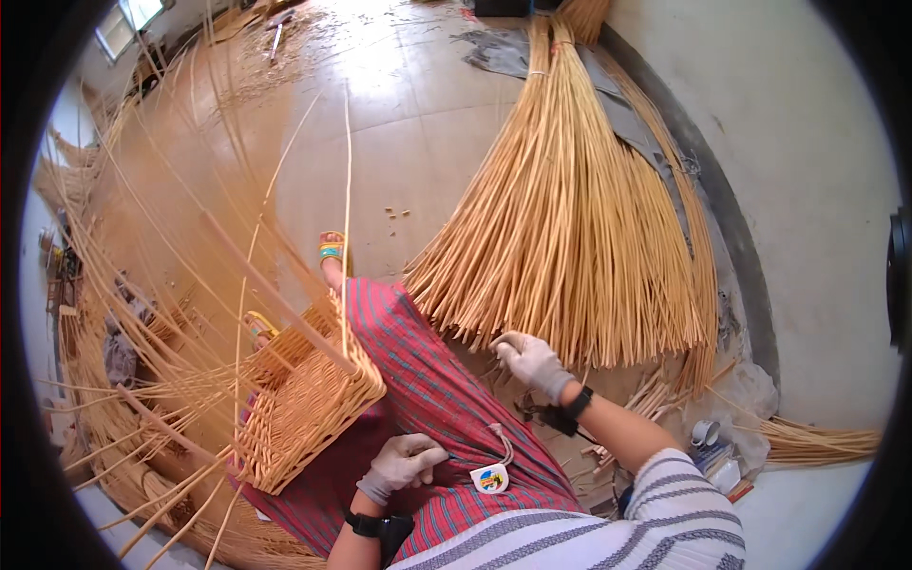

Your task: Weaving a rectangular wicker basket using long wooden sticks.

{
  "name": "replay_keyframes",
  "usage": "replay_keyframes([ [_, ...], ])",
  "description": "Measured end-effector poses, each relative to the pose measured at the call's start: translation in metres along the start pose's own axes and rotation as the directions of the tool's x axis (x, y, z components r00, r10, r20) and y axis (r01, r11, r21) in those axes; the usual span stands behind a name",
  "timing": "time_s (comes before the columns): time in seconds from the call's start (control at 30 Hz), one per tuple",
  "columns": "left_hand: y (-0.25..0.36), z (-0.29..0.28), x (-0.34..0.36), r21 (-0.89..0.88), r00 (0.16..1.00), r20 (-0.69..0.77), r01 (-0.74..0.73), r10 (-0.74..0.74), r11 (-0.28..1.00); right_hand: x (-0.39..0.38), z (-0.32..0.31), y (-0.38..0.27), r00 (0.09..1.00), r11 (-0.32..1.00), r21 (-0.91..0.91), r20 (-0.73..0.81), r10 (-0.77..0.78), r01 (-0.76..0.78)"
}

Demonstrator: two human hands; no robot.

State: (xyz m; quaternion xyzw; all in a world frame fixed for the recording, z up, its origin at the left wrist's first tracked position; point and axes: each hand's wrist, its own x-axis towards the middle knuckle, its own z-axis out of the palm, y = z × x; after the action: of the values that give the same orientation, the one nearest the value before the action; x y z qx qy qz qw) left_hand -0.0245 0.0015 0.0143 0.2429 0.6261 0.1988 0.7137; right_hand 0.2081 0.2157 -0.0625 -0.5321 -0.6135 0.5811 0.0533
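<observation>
A partly woven wicker basket lies tilted on my lap, its long uncut stakes fanning out to the left and upward. My left hand, in a pale glove, rests on the red checked cloth just right of the basket. Its fingers are curled in, and whatever might be inside them is hidden. Farther forward, my right hand, gloved too, reaches to the near ends of a large bundle of wicker rods. The fingertips are pinched together at the rod ends there, seemingly on one wicker rod.
Rod offcuts lie beside my right forearm, near a roll of tape and a clear plastic bag. Another rod bundle lies at the right by the wall. Shavings and a tool are on the far floor.
</observation>
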Motion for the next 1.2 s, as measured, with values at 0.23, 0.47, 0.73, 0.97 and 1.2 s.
replay_keyframes([
  [0.23, -0.021, -0.003, 0.013, -0.175, 0.998, -0.021, -0.056, 0.053, 0.983, 0.049, 0.004, 0.086, 1.000, 0.889, -0.457, -0.009, 0.026, -0.027],
  [0.47, -0.033, -0.006, 0.018, -0.248, 0.996, -0.020, -0.085, 0.083, 0.965, 0.049, 0.023, 0.097, 1.000, 0.965, -0.262, 0.025, -0.008, 0.014],
  [0.73, -0.032, -0.014, 0.020, -0.193, 0.998, 0.004, -0.066, 0.068, 0.979, 0.161, 0.047, 0.063, 0.964, 0.981, -0.186, -0.265, -0.004, -0.047],
  [0.97, -0.037, -0.007, 0.020, -0.216, 0.988, -0.035, -0.156, 0.152, 0.964, 0.152, 0.028, 0.042, 0.939, 0.989, 0.121, -0.322, 0.117, -0.081],
  [1.2, -0.046, -0.013, 0.025, -0.284, 0.983, -0.013, -0.181, 0.184, 0.942, 0.051, -0.037, 0.126, 0.702, 0.924, -0.347, -0.619, -0.353, 0.158],
])
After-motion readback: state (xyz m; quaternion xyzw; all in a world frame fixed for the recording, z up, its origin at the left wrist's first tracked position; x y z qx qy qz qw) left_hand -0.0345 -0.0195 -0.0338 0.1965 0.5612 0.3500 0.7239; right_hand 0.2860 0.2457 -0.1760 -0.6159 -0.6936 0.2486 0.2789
